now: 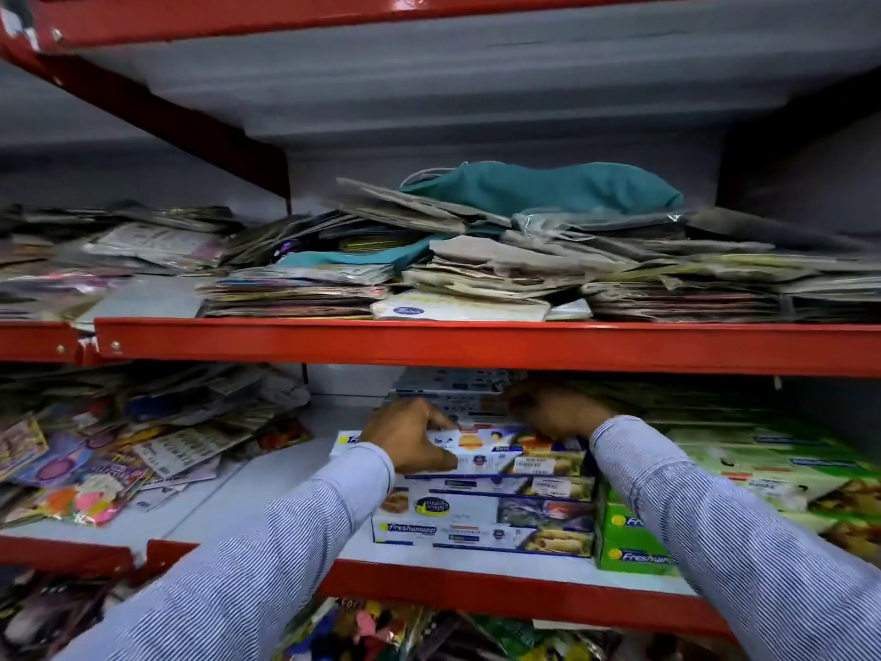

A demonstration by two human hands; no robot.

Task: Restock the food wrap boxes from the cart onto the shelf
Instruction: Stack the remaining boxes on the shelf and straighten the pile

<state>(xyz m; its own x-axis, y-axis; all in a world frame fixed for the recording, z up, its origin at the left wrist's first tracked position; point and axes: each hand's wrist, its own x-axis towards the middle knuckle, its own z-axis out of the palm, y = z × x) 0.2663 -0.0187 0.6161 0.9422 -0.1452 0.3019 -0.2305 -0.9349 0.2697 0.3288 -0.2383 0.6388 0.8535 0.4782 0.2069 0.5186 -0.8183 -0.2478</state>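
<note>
A stack of white-and-blue food wrap boxes point(486, 517) lies on the lower shelf point(267, 508). Its top box point(496, 450) is gripped at the left end by my left hand point(410, 438), thumb on the front face. My right hand point(553, 412) rests on the far right end of the same box, fingers curled over its back edge. More white boxes point(453, 384) are stacked behind, under the shelf above. Green food wrap boxes point(634, 541) stand to the right of the stack. The cart is out of view.
Loose colourful packets point(109, 450) lie heaped on the left of the lower shelf. The red beam point(476, 345) of the upper shelf hangs just above my hands. Flat paper bags and a teal cloth bag point(543, 188) are piled on that upper shelf. Bright packets point(381, 632) fill the shelf below.
</note>
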